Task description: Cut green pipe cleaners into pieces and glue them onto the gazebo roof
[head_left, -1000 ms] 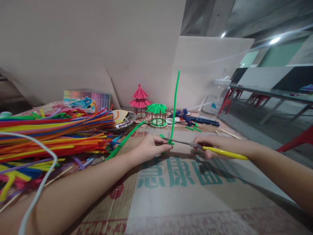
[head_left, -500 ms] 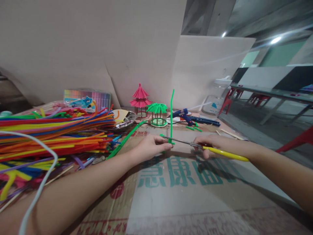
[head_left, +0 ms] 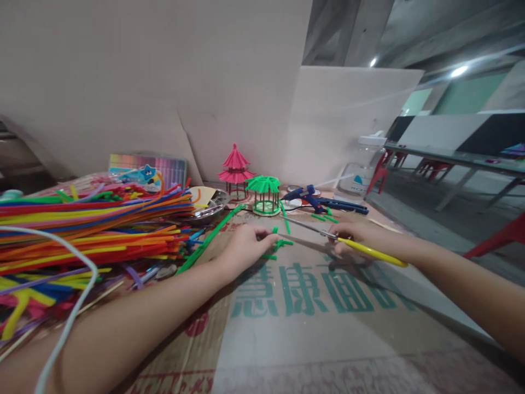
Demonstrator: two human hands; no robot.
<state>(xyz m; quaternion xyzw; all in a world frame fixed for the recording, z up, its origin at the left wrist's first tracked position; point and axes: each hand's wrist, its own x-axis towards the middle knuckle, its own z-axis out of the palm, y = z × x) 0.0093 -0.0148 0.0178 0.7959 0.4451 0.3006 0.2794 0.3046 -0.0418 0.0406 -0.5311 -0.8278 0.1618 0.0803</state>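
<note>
My left hand [head_left: 252, 243] is closed in a pinch, with a short green pipe cleaner piece [head_left: 275, 230] at its fingertips. Just below and right of the thumb, several short green pieces [head_left: 282, 243] lie on the cardboard. My right hand [head_left: 353, 235] is wrapped round yellow-handled scissors [head_left: 371, 253], whose blades point left toward the left hand. Beyond the blade tips is a longer green pipe cleaner [head_left: 285, 217], tilted; whether it touches the table I cannot tell. A small green-roofed pavilion [head_left: 264, 186] stands behind it, beside a pink two-tiered one [head_left: 235, 164].
Bundles of coloured pipe cleaners [head_left: 90, 219] fill the left side, with a white cable [head_left: 77, 306] in front. Behind them are a marker case [head_left: 164, 169] and a metal dish [head_left: 211, 205]. A blue glue gun [head_left: 305, 194] and a clear bottle [head_left: 361, 169] stand at the back right.
The long green pipe cleaner, upright at my left fingertips before, is now apart from them and lower, near the green pavilion. The scissors have shifted slightly up and left.
</note>
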